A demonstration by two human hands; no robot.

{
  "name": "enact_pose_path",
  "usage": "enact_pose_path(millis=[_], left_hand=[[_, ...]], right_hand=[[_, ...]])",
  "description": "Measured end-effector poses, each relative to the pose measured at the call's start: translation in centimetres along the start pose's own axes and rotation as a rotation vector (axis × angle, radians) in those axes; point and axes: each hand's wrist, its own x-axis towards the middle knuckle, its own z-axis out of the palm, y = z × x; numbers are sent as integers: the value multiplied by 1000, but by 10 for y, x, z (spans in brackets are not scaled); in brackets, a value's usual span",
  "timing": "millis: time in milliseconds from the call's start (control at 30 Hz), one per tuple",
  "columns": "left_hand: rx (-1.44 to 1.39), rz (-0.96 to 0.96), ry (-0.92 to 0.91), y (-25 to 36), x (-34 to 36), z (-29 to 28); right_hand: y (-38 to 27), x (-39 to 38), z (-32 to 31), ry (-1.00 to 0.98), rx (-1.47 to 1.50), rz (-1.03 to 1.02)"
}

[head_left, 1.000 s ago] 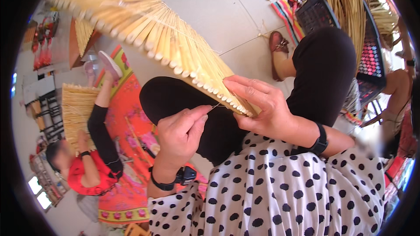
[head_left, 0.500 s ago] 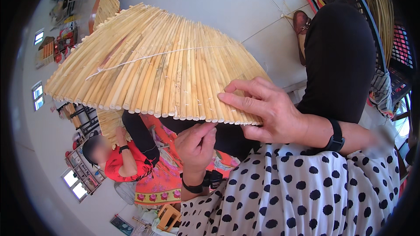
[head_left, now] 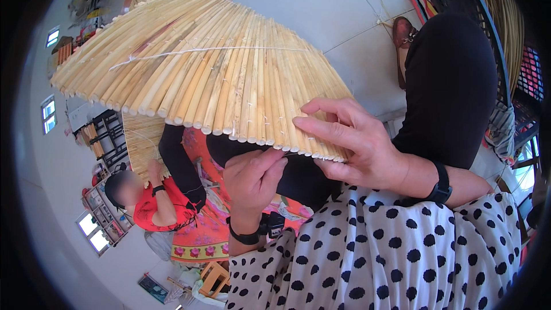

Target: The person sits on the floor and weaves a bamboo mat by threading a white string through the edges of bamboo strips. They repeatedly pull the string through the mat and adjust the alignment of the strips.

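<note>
A mat of pale straw-coloured reed stalks [head_left: 229, 74], stitched side by side with white thread, slants in front of me, its cut ends toward me. A loose length of white thread [head_left: 189, 51] lies across its top. My right hand [head_left: 359, 140] grips the mat's near right edge, fingers on top and thumb beneath. Just under the row of cut ends is my left hand [head_left: 255, 178], thumb and forefinger pinched together close to the edge. Something thin and dark shows by its fingertips, too fine to name. Both wrists wear black bands.
At left, a person in a red top [head_left: 158, 206] sits with another reed mat [head_left: 143, 143]. Beside my black-trousered leg [head_left: 450, 74] stand a dark plastic crate [head_left: 459, 0] and a bundle of long stalks [head_left: 502, 28]. A flowered red cloth [head_left: 198, 235] is spread below.
The mat has shifted slightly left and up in view. My left hand has moved a little to the left and up, still pinched, while the right keeps its grip.
</note>
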Motion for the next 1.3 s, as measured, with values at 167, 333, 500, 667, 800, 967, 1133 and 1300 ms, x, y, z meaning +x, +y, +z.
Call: enact_pose_path(millis=[167,333,500,667,800,967,1133,1300], left_hand=[[-114,58,-158,-5,24,-8],[-246,33,-248,-6,44,-8],[-351,80,-227,-10,52,5],[-438,44,-201,-13,47,12],[-392,20,-275,-11,47,6],[-391,23,-271,-11,45,9],[-346,-38,-135,-6,36,18],[-275,-49,32,-1,22,27]], right_hand=[[-4,4,-3,59,59,40],[-3,4,-8,98,28,72],[5,3,-12,160,-3,41],[6,2,-19,100,-42,36],[8,2,-20,63,-57,40],[8,1,-18,119,-44,50],[8,4,-15,120,-32,28],[2,5,-5,155,-39,7]])
